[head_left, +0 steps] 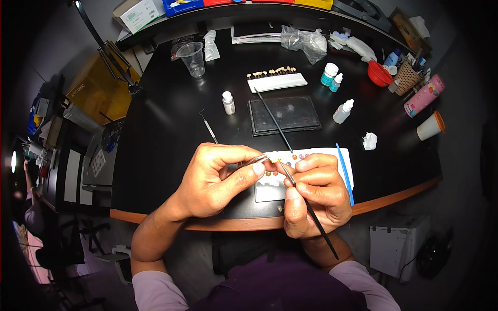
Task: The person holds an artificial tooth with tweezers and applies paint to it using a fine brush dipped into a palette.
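Observation:
My left hand (210, 181) is closed on slim metal tweezers (261, 159), mostly hidden by the fingers. At their tip is a small yellowish-white piece (275, 160), looking like a dental crown. My right hand (324, 189) pinches a thin paintbrush (317, 223) with a dark handle, its tip against or very close to that piece. Below both hands lies a white palette (267, 194) with small coloured dabs, partly covered by my fingers. A blue stick (345, 176) rests along its right side.
Another brush (271, 116) leans across a black slab (301, 116). Behind stands a white tray (277, 83) of tooth-shaped samples. Small bottles (228, 102), a metal probe (208, 128), crumpled tissue (369, 141), a clear cup (194, 62), a red bowl (379, 74) and a paper cup (430, 126) surround them.

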Demonstrator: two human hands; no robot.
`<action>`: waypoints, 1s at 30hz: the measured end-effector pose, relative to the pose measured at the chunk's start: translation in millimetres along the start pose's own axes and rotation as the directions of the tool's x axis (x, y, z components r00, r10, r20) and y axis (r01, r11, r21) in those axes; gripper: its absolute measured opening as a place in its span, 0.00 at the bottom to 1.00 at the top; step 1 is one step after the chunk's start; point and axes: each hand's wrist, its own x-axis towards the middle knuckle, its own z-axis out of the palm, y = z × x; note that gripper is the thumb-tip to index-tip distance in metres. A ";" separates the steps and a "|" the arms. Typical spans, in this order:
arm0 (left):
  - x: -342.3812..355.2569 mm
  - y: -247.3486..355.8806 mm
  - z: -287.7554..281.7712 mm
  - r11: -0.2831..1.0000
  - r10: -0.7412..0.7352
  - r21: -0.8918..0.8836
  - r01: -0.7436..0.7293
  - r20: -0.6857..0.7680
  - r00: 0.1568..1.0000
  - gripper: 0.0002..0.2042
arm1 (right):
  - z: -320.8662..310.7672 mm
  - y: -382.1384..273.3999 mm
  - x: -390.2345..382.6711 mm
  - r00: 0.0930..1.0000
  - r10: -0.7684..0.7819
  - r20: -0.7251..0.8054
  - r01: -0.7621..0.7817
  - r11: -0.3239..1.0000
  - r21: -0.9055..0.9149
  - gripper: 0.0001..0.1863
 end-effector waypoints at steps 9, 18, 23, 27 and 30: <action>1.3 -6.0 4.3 0.998 0.055 0.022 -0.054 -0.050 0.997 0.12 | -0.2 -0.8 0.4 1.000 -0.003 0.019 0.003 1.000 -0.028 0.11; 2.0 -5.4 4.8 0.998 0.054 0.021 -0.053 -0.054 0.997 0.11 | 1.6 -1.4 1.0 1.000 0.004 0.005 -0.004 1.000 -0.025 0.10; 1.4 -5.6 4.4 0.994 0.091 0.065 -0.087 -0.063 0.994 0.11 | 0.2 -1.6 -1.3 1.000 0.016 0.022 -0.017 1.000 0.008 0.11; 1.8 -8.5 4.2 0.989 0.131 0.073 -0.126 -0.067 0.989 0.10 | -2.7 -2.3 -1.6 1.000 0.018 0.008 -0.018 1.000 -0.011 0.11; 1.6 -8.4 3.5 0.990 0.126 0.076 -0.121 -0.066 0.990 0.10 | -2.8 -2.4 -0.8 1.000 0.018 0.020 -0.018 1.000 -0.021 0.11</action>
